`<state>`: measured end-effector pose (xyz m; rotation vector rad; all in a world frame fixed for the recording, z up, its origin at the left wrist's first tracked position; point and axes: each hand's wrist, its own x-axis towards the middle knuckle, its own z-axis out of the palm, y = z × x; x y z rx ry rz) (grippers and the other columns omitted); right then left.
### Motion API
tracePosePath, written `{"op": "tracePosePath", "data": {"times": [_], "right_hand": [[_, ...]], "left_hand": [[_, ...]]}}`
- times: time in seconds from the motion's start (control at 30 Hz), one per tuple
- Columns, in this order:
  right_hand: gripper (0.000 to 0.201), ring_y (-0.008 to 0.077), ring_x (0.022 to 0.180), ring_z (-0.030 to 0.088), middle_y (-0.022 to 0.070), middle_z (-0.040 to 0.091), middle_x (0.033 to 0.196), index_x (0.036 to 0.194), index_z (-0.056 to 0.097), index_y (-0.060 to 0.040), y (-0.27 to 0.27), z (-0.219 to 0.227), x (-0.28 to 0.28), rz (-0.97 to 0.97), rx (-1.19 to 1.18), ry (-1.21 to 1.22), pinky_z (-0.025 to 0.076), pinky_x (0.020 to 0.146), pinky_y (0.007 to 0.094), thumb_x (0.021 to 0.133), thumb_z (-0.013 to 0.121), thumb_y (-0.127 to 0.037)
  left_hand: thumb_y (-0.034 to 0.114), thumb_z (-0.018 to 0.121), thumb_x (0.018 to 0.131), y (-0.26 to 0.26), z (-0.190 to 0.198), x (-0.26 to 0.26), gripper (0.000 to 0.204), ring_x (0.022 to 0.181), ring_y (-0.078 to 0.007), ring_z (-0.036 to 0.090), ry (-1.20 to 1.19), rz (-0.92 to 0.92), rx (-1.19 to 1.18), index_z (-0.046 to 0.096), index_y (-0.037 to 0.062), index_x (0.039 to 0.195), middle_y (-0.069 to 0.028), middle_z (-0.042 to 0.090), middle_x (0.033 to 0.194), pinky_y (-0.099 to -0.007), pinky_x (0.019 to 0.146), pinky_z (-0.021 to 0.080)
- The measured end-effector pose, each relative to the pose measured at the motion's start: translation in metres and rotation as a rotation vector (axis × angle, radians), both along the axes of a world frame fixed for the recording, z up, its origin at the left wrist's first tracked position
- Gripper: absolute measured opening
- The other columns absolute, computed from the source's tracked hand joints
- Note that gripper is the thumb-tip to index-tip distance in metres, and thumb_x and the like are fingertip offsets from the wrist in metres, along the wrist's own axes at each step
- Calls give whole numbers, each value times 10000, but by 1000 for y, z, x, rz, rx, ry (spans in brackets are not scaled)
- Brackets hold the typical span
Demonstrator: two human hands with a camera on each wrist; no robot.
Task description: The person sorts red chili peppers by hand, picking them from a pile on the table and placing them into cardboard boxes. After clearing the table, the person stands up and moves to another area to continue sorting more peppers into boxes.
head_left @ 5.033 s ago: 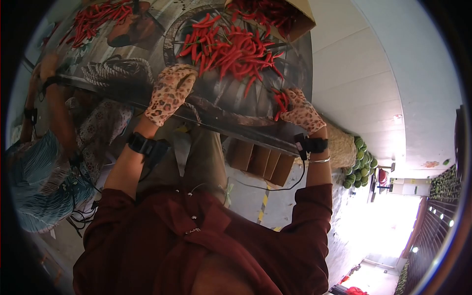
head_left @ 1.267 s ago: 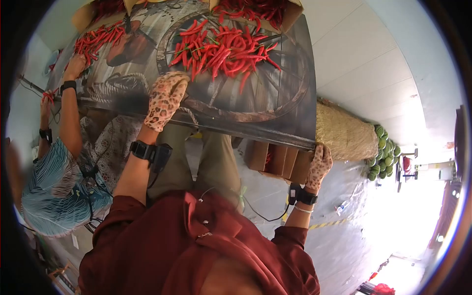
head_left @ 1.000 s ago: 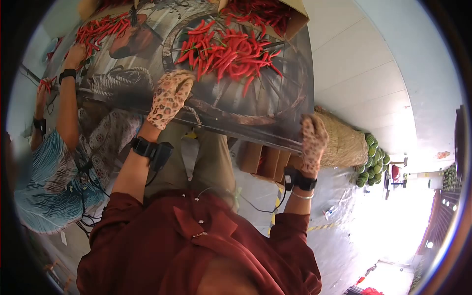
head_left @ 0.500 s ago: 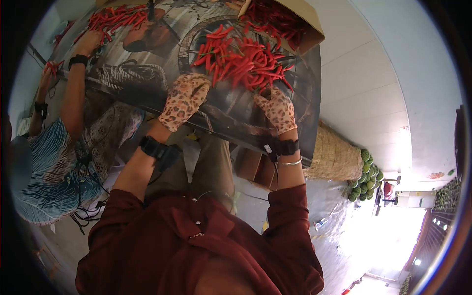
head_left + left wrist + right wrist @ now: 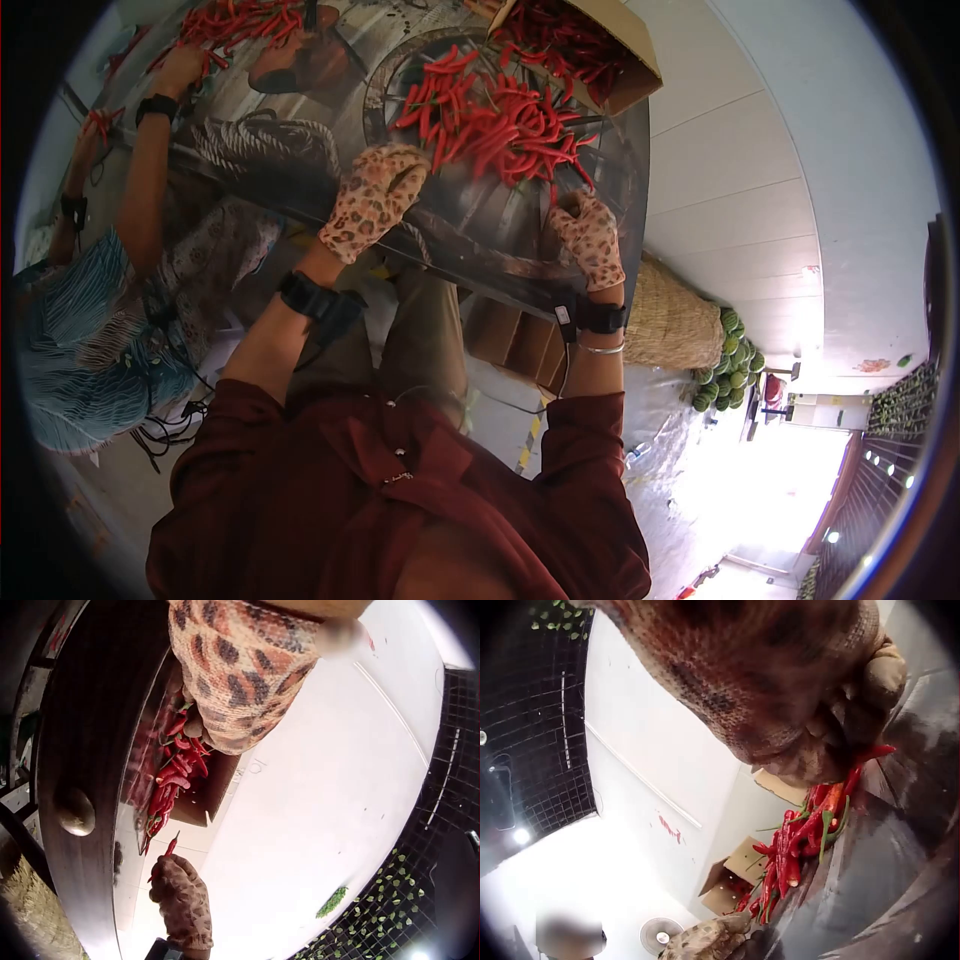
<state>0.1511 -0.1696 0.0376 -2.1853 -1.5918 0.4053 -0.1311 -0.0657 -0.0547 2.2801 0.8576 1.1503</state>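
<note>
A loose pile of red chillies [image 5: 500,125] lies on the dark printed table [image 5: 500,225]. My right hand [image 5: 588,238], in a leopard-print glove, pinches one chilli [image 5: 172,844] just off the pile's near right edge. In the right wrist view, a red chilli end [image 5: 876,752] shows beside its gloved fingers. My left hand [image 5: 376,200], in a matching glove, rests at the near left of the pile with its fingers bent in. Its fingertips are hidden, and I cannot tell whether they hold anything.
A cardboard box [image 5: 630,60] of chillies lies tipped behind the pile. Open cartons [image 5: 515,345] stand below the table's front edge. Another person's hand [image 5: 180,68] is at a second chilli pile [image 5: 235,22] on the left. Watermelons [image 5: 728,370] and a woven sack [image 5: 675,318] are at right.
My right hand earlier held several chillies, then dropped to the table's right edge. It rose to the pile and has now drawn slightly right with one chilli. The left hand stays near its place.
</note>
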Motion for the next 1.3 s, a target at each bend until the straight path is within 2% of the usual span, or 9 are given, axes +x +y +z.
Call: {"op": "tracePosePath", "data": {"times": [0.5,0.63,0.73,0.8,0.93,1.03,1.13,1.23,1.3], "right_hand": [[612,363,951,598,221,632,968,981,620,12,59,-2,-7,-24,-89,-228,455,820,418,812,568,-574],[618,362,968,590,221,624,988,957,614,21,66,-8,-4,-12,-39,-307,453,827,415,800,580,-575],[601,354,1006,584,223,619,1034,1001,619,18,67,-6,-4,18,-82,-255,450,841,414,793,597,-545],[594,347,1040,580,218,614,1086,1086,617,5,65,-15,1,62,48,-303,449,874,404,790,610,-510],[589,337,1122,538,206,580,1171,1163,598,-15,66,-11,7,82,-68,-189,429,941,400,766,623,-450],[589,330,1144,526,203,562,1211,1170,593,-16,65,-8,5,69,-130,-152,421,954,401,761,629,-438],[586,328,1155,520,195,557,1228,1189,580,-14,63,-11,0,-11,-60,-199,416,963,401,763,625,-413],[590,328,1170,511,189,549,1246,1204,568,-12,63,-11,0,61,-47,-234,409,973,398,768,623,-406],[588,327,1169,511,186,550,1245,1200,569,-11,65,-13,1,64,-75,-275,410,973,399,773,620,-411]], "left_hand": [[66,488,909,4,-13,-1,289,1114,-241,542,68,-56,42,574,29,1183,-109,574,1199,-342,944,438],[56,476,919,7,-16,-1,311,1126,-227,538,-40,-143,-173,536,21,1221,-106,559,1224,-325,940,451],[56,465,929,3,-4,-5,325,1136,-214,534,257,34,335,504,12,1249,-105,548,1238,-314,936,463],[63,475,928,4,-14,-2,317,1137,-214,531,56,-84,-100,515,14,1239,-105,552,1232,-320,935,465],[64,473,931,7,-25,-1,314,1122,-209,543,19,-74,-143,512,6,1237,-111,555,1224,-311,925,472],[68,470,936,7,-21,-2,316,1121,-208,544,177,33,198,502,3,1244,-112,551,1229,-310,926,472],[70,465,941,10,-27,0,312,1108,-205,551,-32,-157,-148,502,2,1243,-114,548,1235,-305,913,480],[63,478,933,7,-16,-1,312,1096,-199,556,45,-125,-80,508,3,1237,-110,549,1234,-300,898,489],[128,526,864,2,-7,-2,323,1145,-277,510,110,2,146,591,67,1174,-103,578,1200,-407,1003,369]]}}
